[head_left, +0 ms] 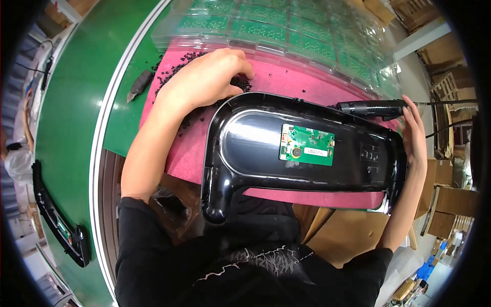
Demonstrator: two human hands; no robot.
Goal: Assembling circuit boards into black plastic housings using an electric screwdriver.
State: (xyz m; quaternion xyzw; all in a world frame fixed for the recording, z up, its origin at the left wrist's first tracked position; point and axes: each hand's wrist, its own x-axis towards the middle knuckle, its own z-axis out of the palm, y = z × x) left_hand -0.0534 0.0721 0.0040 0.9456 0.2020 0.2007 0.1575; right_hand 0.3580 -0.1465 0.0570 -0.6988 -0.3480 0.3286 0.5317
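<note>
Workbench: pink mat (307, 84) over a green conveyor belt (76, 102), cardboard boxes at the right edge; I watch from a head camera looking down.
Nearest me: black sleeves and torso at the bottom, both forearms reaching up onto the mat.
Housing: glossy black plastic housing (255, 148) lies flat on the mat, its long body running left to right.
Board: small green circuit board (307, 145) already sits in the middle of the housing; I see no screws in it, so I judge fastening is not yet done.
Right hand: right hand (415, 135) rests flat against the housing's right end, fingers straight and together.
Left hand: left hand (204, 79) curls down into a heap of small black screws (179, 66), fingertips bunched as if pinching; I cannot tell whether one is held.
Driver: black electric screwdriver (373, 108) lies untouched beyond the housing.
Farthest: clear trays of green boards (286, 30) stand waiting.
</note>
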